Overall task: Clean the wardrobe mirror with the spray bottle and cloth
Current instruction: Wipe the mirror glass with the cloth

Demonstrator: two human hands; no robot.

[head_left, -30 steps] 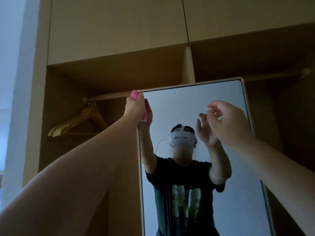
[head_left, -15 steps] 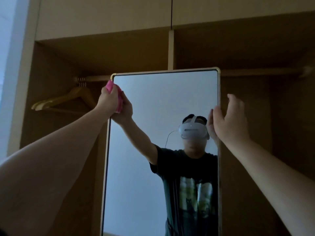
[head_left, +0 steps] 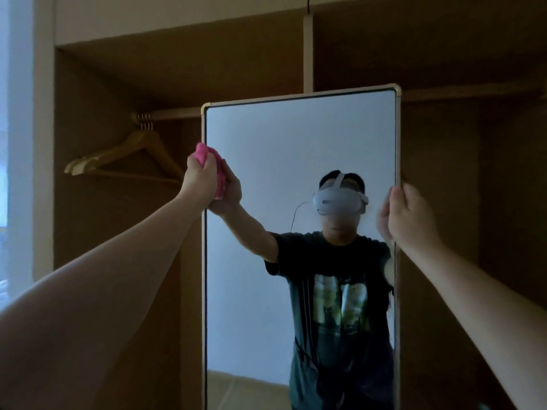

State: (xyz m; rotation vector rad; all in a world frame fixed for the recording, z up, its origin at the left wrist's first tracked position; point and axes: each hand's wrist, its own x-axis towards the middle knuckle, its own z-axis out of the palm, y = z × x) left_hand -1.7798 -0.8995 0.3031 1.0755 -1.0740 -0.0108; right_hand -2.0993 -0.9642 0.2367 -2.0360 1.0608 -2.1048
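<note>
My left fingers [head_left: 208,165] are curled tight round the cloth [head_left: 220,180], pressing it to the mirror [head_left: 296,149] at its left edge; my right fingers [head_left: 396,202] wrap the right edge. If I push too hard, the mirror could swing or slip from that hold, and the bunched cloth may only smear

Black short-sleeved T-shirt [head_left: 334,261], pale green print [head_left: 340,303], white headset [head_left: 340,202], thin cable [head_left: 296,213], bare forearms [head_left: 118,276]
</note>
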